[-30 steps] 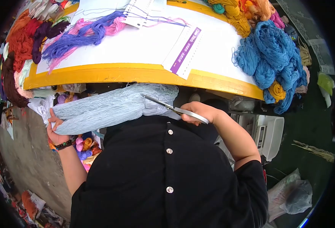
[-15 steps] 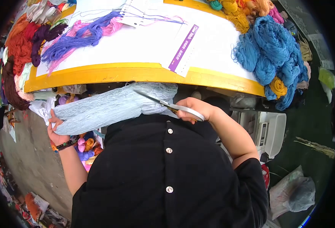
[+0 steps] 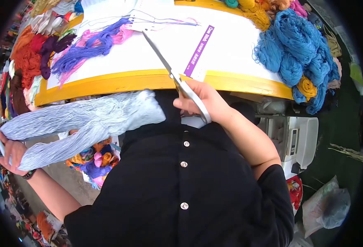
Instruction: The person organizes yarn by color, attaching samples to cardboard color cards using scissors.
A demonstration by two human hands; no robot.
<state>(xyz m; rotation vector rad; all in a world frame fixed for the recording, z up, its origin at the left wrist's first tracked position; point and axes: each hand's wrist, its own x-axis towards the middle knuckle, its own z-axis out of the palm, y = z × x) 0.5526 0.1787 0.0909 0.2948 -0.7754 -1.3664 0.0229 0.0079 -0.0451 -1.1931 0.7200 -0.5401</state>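
My left hand, at the far left, is closed on one end of a pale blue thread skein. The skein's two strands part near that hand and meet in a bunch towards my belly, just below the table edge. Its right end lies close to my right hand but apart from it. That hand grips a pair of scissors by the handles; the long blades look closed and point up and left over the white tabletop. What supports the skein's right end is hidden.
Purple and pink thread lies on the yellow-edged table, with a purple-striped card nearby. Blue skeins hang over its right corner; red and orange ones are heaped at left. A white plastic container stands below right.
My left hand has moved left and down, drawing the skein with it and spreading its strands. The scissors have swung upward, off the skein and over the table.
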